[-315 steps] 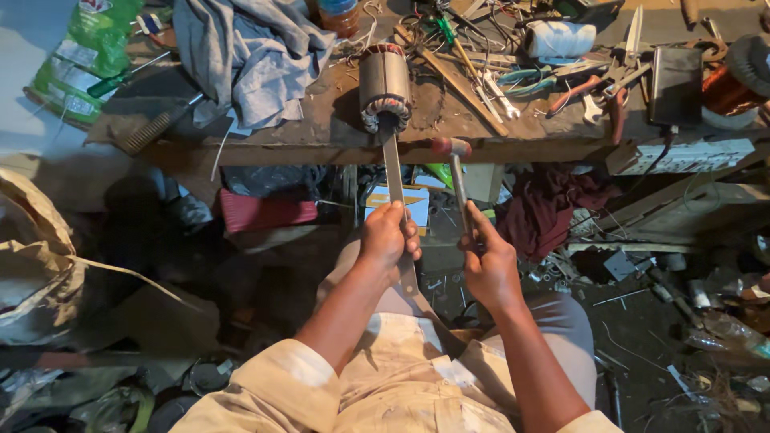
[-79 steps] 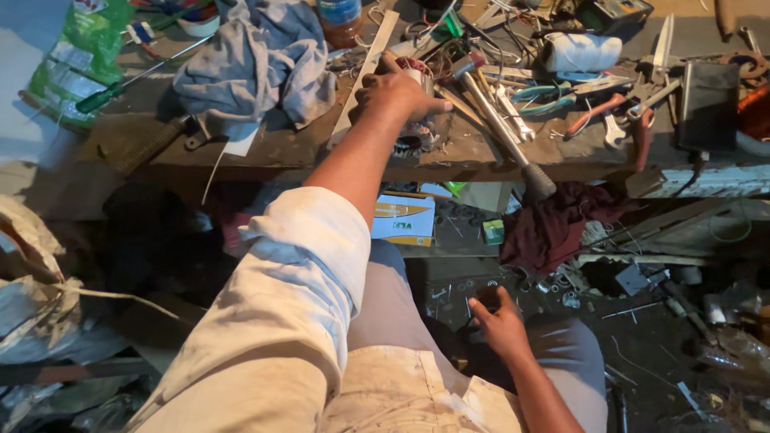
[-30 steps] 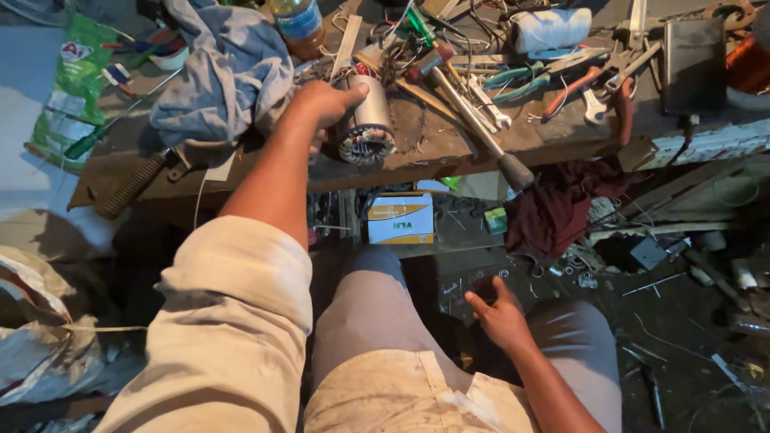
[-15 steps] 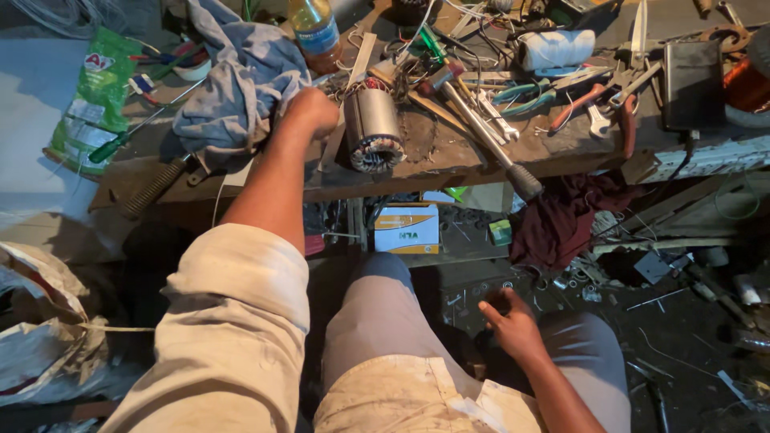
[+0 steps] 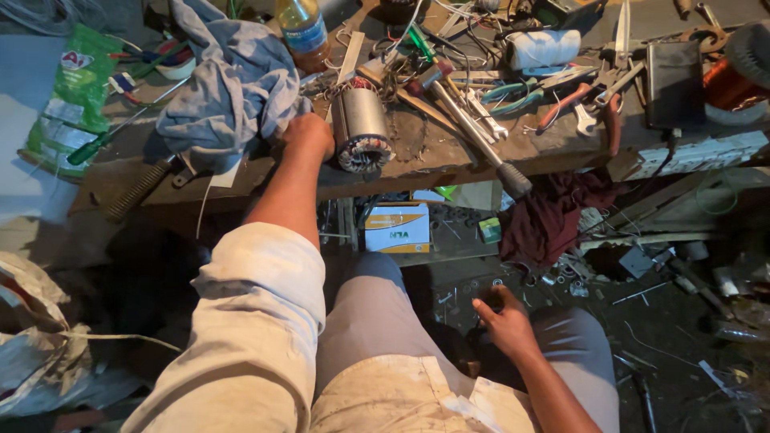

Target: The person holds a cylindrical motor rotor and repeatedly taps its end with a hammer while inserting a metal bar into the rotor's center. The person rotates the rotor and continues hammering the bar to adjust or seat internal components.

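Your left hand has come off the top of the grey cylindrical motor stator with copper windings and now rests on the cluttered wooden worktop just to the stator's left, against the crumpled grey-blue cloth. Half a second ago that hand was already beside the stator; a second ago it was gripping it from above, so the stator has been let go and lies on its side by itself near the worktop's front edge, its wound end face turned toward you. The fingers of your left hand are curled under and mostly hidden by the knuckles, so I cannot tell whether they close on anything; they sit close beside the stator's shell and may just touch it. Your right hand stays low by your right knee, well apart from the stator, fingers loosely bent over something small and dark on the floor that is too dim to make out. To the stator's right a long wooden-handled hammer lies diagonally, its handle end overhanging the front edge, and a plastic bottle with a blue label stands toward the back edge behind the cloth.
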